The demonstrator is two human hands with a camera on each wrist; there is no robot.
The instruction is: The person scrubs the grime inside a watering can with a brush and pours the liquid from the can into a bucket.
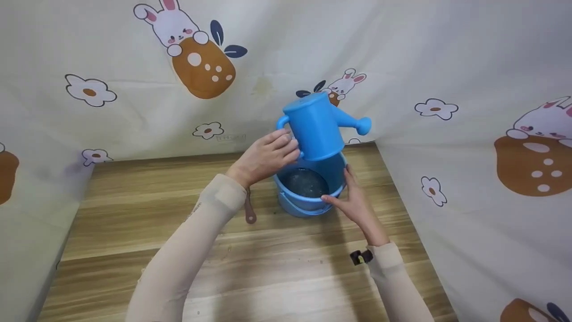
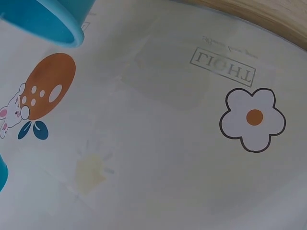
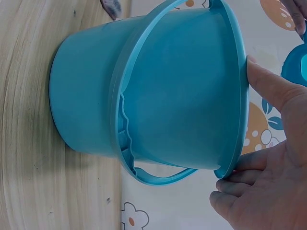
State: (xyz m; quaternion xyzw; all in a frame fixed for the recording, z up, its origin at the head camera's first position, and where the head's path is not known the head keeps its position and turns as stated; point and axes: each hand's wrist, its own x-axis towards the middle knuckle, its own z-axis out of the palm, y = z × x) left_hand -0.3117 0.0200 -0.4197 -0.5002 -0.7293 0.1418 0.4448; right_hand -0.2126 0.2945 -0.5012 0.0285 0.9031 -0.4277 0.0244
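A blue watering can [image 1: 315, 127] is tipped over above the bucket, its flat closed end upward and its spout pointing right. My left hand [image 1: 271, 155] grips its handle. Below stands a blue bucket [image 1: 292, 199] on the wooden floor, with a dark, shiny, water-like surface inside. My right hand [image 1: 353, 201] holds the bucket's rim at the near right side. In the right wrist view, the thumb meets the rim [image 3: 240, 96] while the fingers [image 3: 240, 179] touch it farther along. The bucket's bail handle [image 3: 158, 179] hangs down its side.
A brown tool handle [image 1: 250, 212] lies on the floor [image 1: 147, 210] left of the bucket, partly hidden by my left arm. Printed cloth [image 1: 263, 53] with rabbits and flowers hangs behind and on both sides. Small wet spots dot the near floor.
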